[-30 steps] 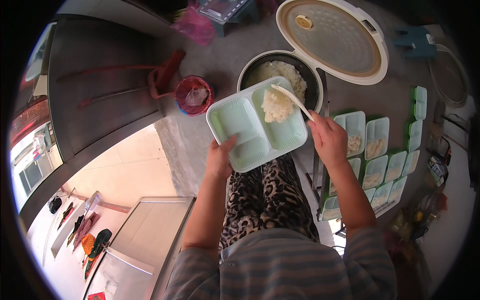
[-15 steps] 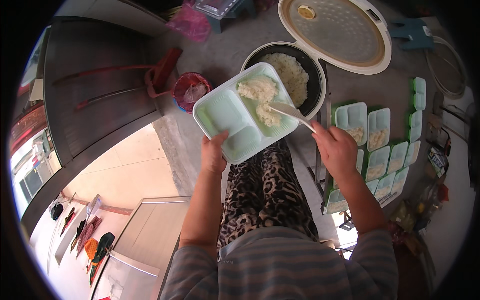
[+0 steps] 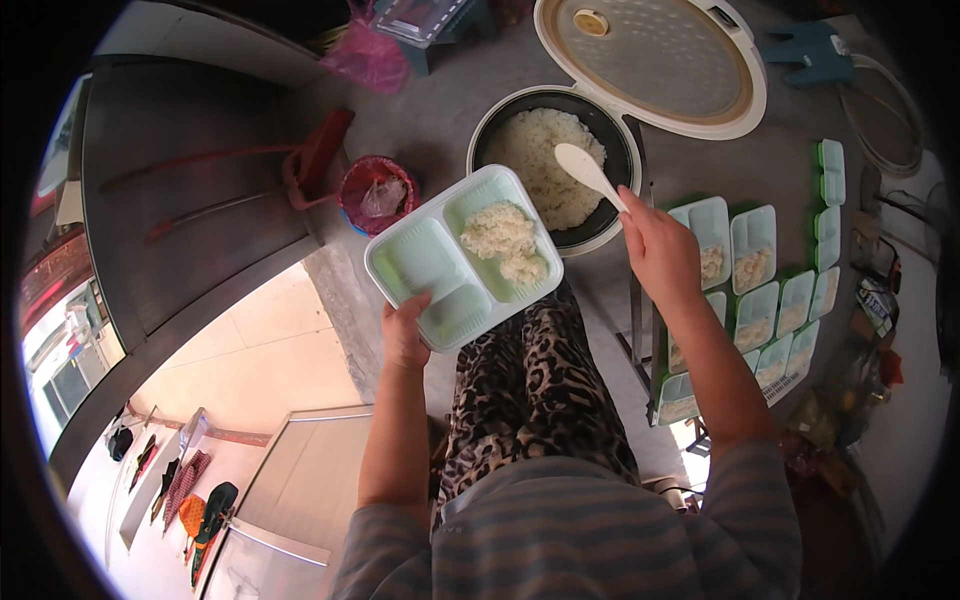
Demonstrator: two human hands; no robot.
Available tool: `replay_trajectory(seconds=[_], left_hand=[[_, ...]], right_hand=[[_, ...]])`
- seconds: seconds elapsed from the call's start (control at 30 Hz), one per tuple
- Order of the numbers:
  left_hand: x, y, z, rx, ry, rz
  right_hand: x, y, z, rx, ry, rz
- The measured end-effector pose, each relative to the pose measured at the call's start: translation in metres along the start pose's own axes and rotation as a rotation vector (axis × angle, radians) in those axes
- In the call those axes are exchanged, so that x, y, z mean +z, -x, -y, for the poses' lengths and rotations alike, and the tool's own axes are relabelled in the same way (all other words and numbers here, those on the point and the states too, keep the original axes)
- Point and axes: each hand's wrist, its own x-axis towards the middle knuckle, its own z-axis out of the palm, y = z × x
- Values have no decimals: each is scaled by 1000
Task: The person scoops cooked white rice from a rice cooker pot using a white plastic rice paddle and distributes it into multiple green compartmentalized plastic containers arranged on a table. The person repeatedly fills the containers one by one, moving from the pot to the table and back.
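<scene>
My left hand (image 3: 408, 330) grips the near left edge of a pale green compartment tray (image 3: 415, 258), thumb over the rim. Two clumps of white rice (image 3: 500, 232) lie in its large right compartment; the two left compartments hold nothing. In my right hand (image 3: 655, 240) is a white rice paddle (image 3: 590, 172), pinched by its handle. The paddle's blade hangs over the rice cooker (image 3: 478, 130), whose dark pot contains a good deal of rice (image 3: 545, 180). Its round lid (image 3: 660, 70) is swung back on the far side.
To the right, several green trays with rice (image 3: 755, 270) stand on a table. A red-lined bin (image 3: 378, 195) is left of the cooker. Behind it are a blue stool (image 3: 420, 45) and a pink plastic bag (image 3: 365, 55). A red-handled dustpan (image 3: 320, 160) leans at the left.
The paddle has lifted from the tray's rice and moved over the cooker. The tray has shifted down and slightly left, away from the pot.
</scene>
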Motion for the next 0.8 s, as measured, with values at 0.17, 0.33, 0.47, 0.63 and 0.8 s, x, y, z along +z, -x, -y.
replay_trajectory(seconds=[0.17, 0.33, 0.47, 0.63, 0.8], left_hand=[[-17, -1, -3, 4, 14, -34], [-27, -6, 1, 35, 19, -50], [-32, -13, 7, 11, 50, -60], [-40, -21, 9, 2, 36, -53], [-37, -21, 6, -12, 44, -87]], right_hand=[[66, -52, -20, 186, 327, 241], [96, -40, 13, 83, 305, 382], [97, -33, -6, 33, 27, 235], [97, -58, -30, 98, -82, 388], [110, -89, -29, 45, -35, 542]])
